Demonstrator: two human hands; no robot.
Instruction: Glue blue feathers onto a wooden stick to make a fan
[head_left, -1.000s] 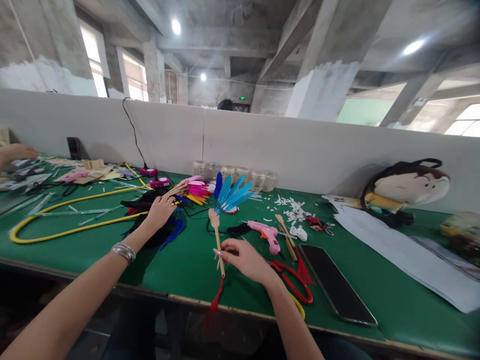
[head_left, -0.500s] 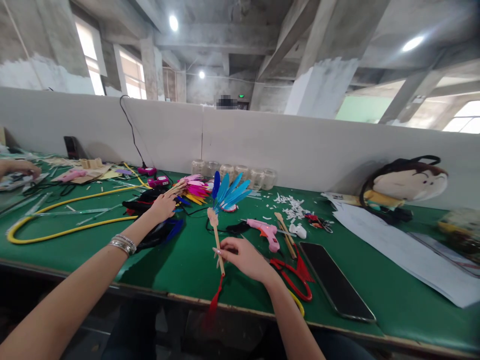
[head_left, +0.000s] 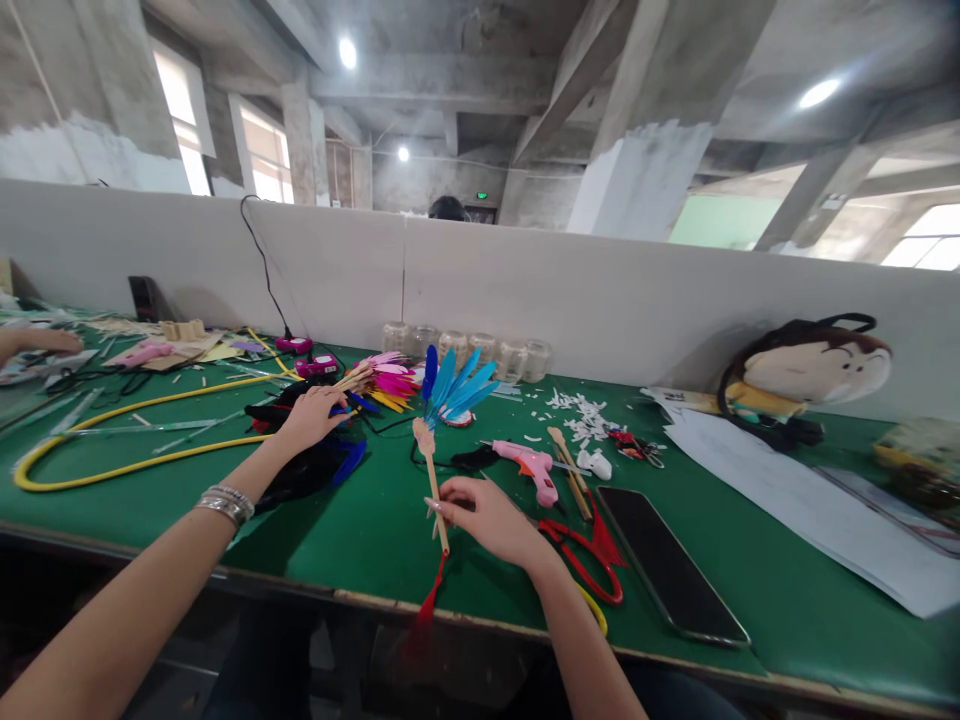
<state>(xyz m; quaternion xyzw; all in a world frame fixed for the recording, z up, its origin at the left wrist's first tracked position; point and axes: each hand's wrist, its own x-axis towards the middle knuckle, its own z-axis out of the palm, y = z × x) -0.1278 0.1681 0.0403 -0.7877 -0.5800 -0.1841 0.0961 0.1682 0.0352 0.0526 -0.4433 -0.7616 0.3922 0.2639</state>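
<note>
My right hand [head_left: 484, 515] pinches the pale wooden handle [head_left: 430, 470] of a small feather fan. Bright blue feathers [head_left: 461, 388] and one dark blue feather spread from its top, and a red tassel [head_left: 427, 610] hangs from its lower end past the table edge. To the left, my left hand [head_left: 309, 418] reaches over a heap of black and blue feathers [head_left: 304, 478]. Its fingers close around a bit of blue feather, most of which is hidden. Just beyond its fingertips lie pink feathers [head_left: 394, 378] with yellow ones.
Right of the fan lie a pink glue gun [head_left: 529, 468], red-handled scissors [head_left: 589, 560], wooden sticks [head_left: 574, 480] and a phone [head_left: 671, 565]. Glass jars [head_left: 480, 352] line the partition. A yellow tube [head_left: 135, 400] loops at left, where another person's hand [head_left: 41, 343] shows.
My left hand has drawn back slightly to the left over the feather heap. My right hand and the fan have hardly moved.
</note>
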